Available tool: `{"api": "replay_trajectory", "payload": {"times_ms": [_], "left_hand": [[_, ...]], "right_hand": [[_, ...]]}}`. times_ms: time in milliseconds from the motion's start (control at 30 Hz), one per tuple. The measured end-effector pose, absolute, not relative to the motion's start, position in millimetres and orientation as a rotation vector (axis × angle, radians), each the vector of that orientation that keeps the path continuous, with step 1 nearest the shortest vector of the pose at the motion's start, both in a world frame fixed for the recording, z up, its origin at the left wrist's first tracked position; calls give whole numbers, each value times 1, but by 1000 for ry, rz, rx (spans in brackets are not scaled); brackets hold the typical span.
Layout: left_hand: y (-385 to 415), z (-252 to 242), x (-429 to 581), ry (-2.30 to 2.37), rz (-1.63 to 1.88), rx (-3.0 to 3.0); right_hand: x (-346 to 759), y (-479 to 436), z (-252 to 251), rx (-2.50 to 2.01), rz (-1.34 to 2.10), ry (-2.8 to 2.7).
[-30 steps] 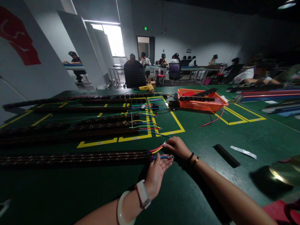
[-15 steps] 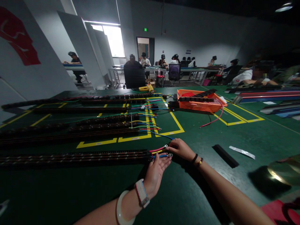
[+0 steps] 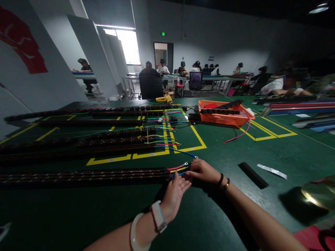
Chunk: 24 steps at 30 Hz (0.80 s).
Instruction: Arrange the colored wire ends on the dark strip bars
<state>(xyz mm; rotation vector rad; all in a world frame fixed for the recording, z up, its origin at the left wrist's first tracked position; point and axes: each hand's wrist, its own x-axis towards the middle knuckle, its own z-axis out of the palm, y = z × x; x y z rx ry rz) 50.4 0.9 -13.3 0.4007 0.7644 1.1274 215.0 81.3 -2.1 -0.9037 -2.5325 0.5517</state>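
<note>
The nearest long dark strip bundle [image 3: 104,176] lies across the table, and red, yellow and blue wires come out of its right end. My left hand [image 3: 175,195] is turned palm up beneath these ends, its fingers stretched out and its thumb beside the blue wire [image 3: 180,173]. From the right, my right hand [image 3: 205,171] pinches the blue wire near its tip, just above my left fingers. The red wire [image 3: 178,167] ends in a metal ring lug [image 3: 186,164]. Below it runs the yellow wire [image 3: 178,170], its tip partly hidden by my right hand.
Several more dark bundles [image 3: 78,149] with coloured wire ends lie behind, over yellow tape outlines [image 3: 197,134]. Farther back are an orange basket [image 3: 225,118] and a yellow heat gun [image 3: 166,99]. A black strip [image 3: 252,175] and a silvery strip [image 3: 272,171] lie to the right. Several people sit beyond.
My right hand has shifted slightly down from beside the yellow wire's tip to the blue wire's tip, which it now covers. My left hand has stayed almost in place.
</note>
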Motion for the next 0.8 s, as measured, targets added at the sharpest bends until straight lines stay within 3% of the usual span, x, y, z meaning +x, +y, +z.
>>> {"api": "replay_trajectory", "payload": {"times_ms": [167, 400, 633, 800], "left_hand": [[-4, -7, 53, 870, 886, 691], [-7, -10, 55, 843, 834, 855], [-7, -7, 54, 806, 815, 871], [-6, -8, 54, 812, 792, 891]], "right_hand": [[213, 81, -7, -1150, 501, -2423], [210, 81, -15, -1312, 293, -2388], [215, 87, -14, -1230, 666, -2057], [205, 83, -11, -1108, 595, -2212]]}}
